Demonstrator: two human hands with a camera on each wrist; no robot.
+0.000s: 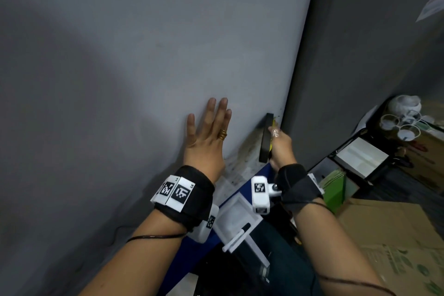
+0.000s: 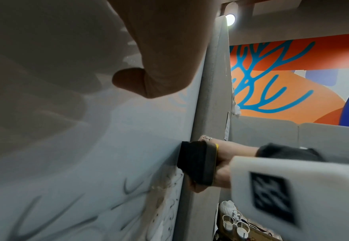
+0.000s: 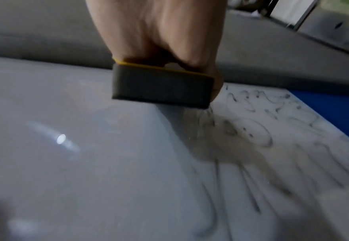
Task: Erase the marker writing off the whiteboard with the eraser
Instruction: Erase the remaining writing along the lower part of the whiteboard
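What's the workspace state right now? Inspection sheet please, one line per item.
Surface: whiteboard mostly wiped; marker writing remains near its lower right corner.
Job's things: eraser, dark pad against the board at its right edge.
Clutter: marker on a white tray; cardboard boxes; white rings.
Grippers: left hand flat on the board, fingers straight; right hand grips the eraser.
Cables: thin black cable along each forearm.
Surroundings: grey partition; painted wall.

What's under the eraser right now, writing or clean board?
The eraser in the right hand sits at the whiteboard's edge. Smeared marker writing shows just beside it; whatever lies directly under its felt is covered.
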